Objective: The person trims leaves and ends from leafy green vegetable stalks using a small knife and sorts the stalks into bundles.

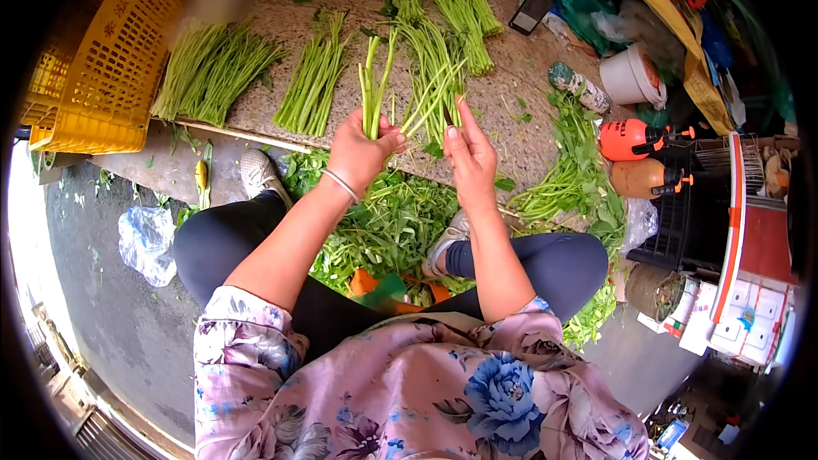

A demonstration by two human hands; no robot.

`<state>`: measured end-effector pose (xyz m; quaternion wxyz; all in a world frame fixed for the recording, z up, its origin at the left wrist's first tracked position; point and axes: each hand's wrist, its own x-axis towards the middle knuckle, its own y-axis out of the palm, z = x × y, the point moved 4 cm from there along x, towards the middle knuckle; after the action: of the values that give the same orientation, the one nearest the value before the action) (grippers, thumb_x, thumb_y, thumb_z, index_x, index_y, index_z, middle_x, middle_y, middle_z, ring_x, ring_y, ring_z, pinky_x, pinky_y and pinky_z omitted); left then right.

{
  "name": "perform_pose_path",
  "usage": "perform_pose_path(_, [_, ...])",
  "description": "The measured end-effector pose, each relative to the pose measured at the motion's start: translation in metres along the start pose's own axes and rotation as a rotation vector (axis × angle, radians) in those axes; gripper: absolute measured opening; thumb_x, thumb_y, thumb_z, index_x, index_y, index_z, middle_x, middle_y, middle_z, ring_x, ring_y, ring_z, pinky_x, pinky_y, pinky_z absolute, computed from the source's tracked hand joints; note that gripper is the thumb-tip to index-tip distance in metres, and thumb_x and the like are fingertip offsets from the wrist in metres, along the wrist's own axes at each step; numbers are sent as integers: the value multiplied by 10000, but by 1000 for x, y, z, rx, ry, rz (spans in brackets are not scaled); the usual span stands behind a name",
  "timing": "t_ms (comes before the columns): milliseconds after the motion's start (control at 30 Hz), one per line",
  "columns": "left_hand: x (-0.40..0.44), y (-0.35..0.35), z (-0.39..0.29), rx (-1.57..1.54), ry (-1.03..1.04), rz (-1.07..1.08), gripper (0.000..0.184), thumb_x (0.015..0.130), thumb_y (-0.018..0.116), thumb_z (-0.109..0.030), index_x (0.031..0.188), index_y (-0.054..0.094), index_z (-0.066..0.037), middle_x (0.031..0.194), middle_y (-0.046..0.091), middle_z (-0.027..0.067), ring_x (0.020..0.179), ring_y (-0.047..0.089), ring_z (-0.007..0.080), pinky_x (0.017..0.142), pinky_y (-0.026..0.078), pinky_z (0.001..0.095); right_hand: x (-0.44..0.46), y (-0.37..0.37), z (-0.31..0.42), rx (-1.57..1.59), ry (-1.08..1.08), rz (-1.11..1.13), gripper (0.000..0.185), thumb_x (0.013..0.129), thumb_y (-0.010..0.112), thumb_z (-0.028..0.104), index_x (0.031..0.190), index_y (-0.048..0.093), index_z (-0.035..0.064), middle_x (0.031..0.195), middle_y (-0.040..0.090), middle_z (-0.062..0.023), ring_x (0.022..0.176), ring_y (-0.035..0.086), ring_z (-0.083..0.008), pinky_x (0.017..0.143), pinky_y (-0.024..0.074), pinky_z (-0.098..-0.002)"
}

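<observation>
My left hand [362, 152] is closed around a few green vegetable stems [371, 94], which stand up from the fist. Some thinner stems [433, 95] slant from it toward my right hand [473, 162]. The thumb and index finger of that hand are close together near a small dark sliver, too small to name. Bundles of trimmed stems lie on the stone slab ahead: a wide one [217, 68] at left, a narrower one [312, 77] beside it, and more [464, 17] beyond my hands. A heap of leafy greens [388, 213] lies between my legs.
A yellow plastic crate [111, 60] stands at left. Untrimmed greens [575, 170] lie at right, near a white bucket [630, 75], a red spray bottle [626, 140] and an orange one [639, 179]. A clear plastic bag [146, 243] rests on the ground at left.
</observation>
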<state>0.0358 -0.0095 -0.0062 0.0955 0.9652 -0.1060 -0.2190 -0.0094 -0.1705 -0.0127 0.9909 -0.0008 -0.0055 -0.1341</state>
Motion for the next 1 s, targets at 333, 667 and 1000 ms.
perform_pose_path(333, [8, -8, 16, 436, 335, -18, 226, 685, 659, 15, 805, 471, -17, 728, 590, 81, 681, 580, 147, 625, 476, 274, 21, -25, 4, -65, 97, 214, 611, 833, 585, 201, 1346, 272, 90, 614, 473, 32, 566, 384, -38, 528, 319, -176])
perform_pose_path(667, [10, -7, 19, 472, 369, -15, 204, 685, 654, 1, 786, 478, -14, 732, 605, 109, 673, 595, 193, 624, 475, 296, 14, -21, 5, 41, 133, 284, 648, 833, 574, 177, 1366, 213, 96, 636, 503, 13, 589, 420, -51, 580, 354, -183])
perform_pose_path(1000, [2, -3, 8, 493, 365, -17, 199, 688, 646, 7, 785, 474, -10, 728, 600, 112, 669, 596, 190, 622, 475, 290, 11, -12, -8, -16, 173, 341, 474, 827, 587, 182, 1260, 430, 67, 646, 508, 38, 591, 424, -47, 589, 363, -191])
